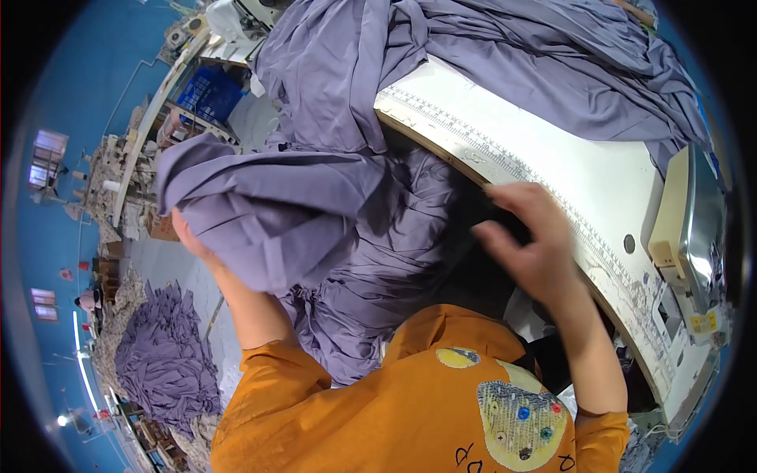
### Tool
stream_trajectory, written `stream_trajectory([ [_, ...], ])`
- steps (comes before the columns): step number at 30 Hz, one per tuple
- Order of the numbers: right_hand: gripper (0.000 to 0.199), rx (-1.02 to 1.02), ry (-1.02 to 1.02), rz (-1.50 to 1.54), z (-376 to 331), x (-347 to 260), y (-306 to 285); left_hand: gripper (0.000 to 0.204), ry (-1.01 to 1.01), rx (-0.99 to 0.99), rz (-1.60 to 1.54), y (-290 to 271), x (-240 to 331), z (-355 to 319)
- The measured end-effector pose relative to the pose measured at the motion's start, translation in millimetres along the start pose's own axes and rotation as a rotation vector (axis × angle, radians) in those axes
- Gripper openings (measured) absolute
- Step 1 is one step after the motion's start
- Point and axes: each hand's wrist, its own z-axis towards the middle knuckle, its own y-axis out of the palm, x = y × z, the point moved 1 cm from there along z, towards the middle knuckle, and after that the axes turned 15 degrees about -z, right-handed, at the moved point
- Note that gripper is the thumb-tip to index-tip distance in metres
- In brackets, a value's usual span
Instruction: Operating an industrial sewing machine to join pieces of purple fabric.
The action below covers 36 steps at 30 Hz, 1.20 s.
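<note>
Fabric fills the middle of the frame: a big length of lavender-grey cloth (315, 205), soft and matte, falling in long loose folds. It spills from the white worktable (552, 158) at the upper right, drops over the table's near edge, and gathers in the lap of the person in the orange shirt (378, 410) at the bottom. The left hand (185, 229), at centre left, is lifted and closed on a thick bunch of the cloth, which drapes over it so that most of the fingers are hidden. The right hand (528, 236), right of centre, is blurred, its fingers spread apart and gripping nothing, just beside the table's edge where a printed ruler strip (505, 162) runs. A heap of the same cloth (165, 355) lies on the floor at the lower left.
</note>
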Motion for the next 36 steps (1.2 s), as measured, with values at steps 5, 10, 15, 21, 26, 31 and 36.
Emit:
stream_trajectory([
  [5, 0.093, -0.308, 0.456, 0.426, -18.2, -43.4, 115.3, 0.051, 0.459, 0.432, 0.516, 11.4, -2.4, 2.4],
  [10, 0.094, -0.645, 0.58, 0.886, -21.8, 5.9, 147.7, 0.048, 0.371, 0.292, 0.539, 17.8, 0.2, 1.7],
  [15, 0.056, -1.059, 0.695, 1.342, -48.8, -45.8, 127.0, 0.046, 0.276, 0.158, 0.536, 20.3, -12.0, 4.2],
  [21, 0.024, 0.39, 0.577, 0.224, -73.7, 16.0, -26.8, 0.045, 0.19, -0.02, 0.412, 24.5, -20.3, 5.1],
  [26, 0.027, 1.088, 0.409, -0.346, -151.3, 33.5, -232.7, 0.025, -0.178, -0.286, 1.062, 142.5, -137.8, 6.2],
  [31, 0.031, 0.677, 0.109, -0.845, -183.9, -34.5, -232.7, 0.068, -0.296, -0.871, 0.774, 214.2, -253.3, -23.4],
  [36, 0.027, 0.784, 0.129, -0.902, -208.7, -44.5, -232.7, 0.037, -1.208, -1.116, 0.338, 224.5, -320.6, -43.6],
])
